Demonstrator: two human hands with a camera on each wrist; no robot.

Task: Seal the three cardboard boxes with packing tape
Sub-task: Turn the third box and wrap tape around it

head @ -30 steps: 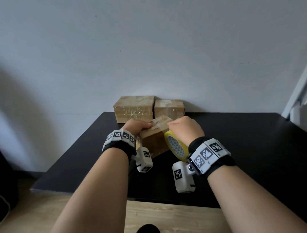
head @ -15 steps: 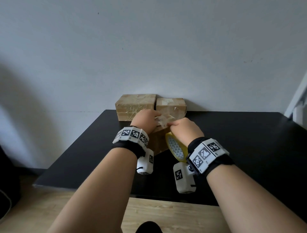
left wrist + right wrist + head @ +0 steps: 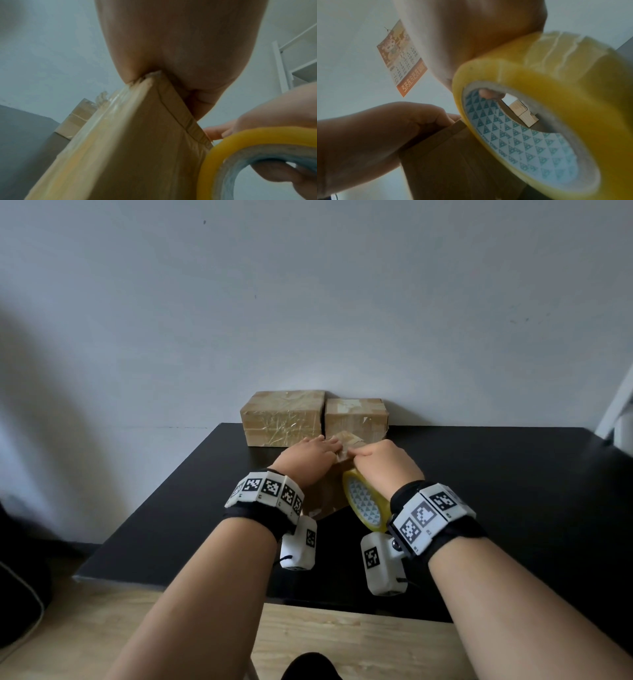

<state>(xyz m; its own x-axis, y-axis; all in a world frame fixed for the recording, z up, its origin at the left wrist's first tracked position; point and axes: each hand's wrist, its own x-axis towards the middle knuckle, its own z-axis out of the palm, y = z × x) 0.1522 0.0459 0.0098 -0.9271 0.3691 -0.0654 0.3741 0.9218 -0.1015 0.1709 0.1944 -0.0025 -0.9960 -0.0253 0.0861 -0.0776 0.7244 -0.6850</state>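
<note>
Two tape-covered cardboard boxes stand side by side against the wall, the left box (image 3: pixel 284 419) and the right box (image 3: pixel 356 419). A third cardboard box (image 3: pixel 323 496) (image 3: pixel 128 148) (image 3: pixel 453 162) sits in front of them under both hands. My left hand (image 3: pixel 308 457) (image 3: pixel 376 135) lies on its top with the palm pressing down and the fingers pointing toward the right hand. My right hand (image 3: pixel 383 465) grips a yellow packing tape roll (image 3: pixel 364 505) (image 3: pixel 231 139) (image 3: pixel 547 94) at the box's right side, one finger through the core. The box's top is mostly hidden by the hands.
The boxes rest on a black table (image 3: pixel 496 491) whose front edge is near my forearms, with a wooden floor (image 3: pixel 342 642) below. A white shelf unit (image 3: pixel 616 412) stands at the right. A dark object (image 3: pixel 20 559) sits at the left. A calendar (image 3: pixel 402 60) hangs on the wall.
My left hand slid from the box's left edge up onto its top, meeting the right hand. The tilted front box has settled lower. The right hand and roll barely moved.
</note>
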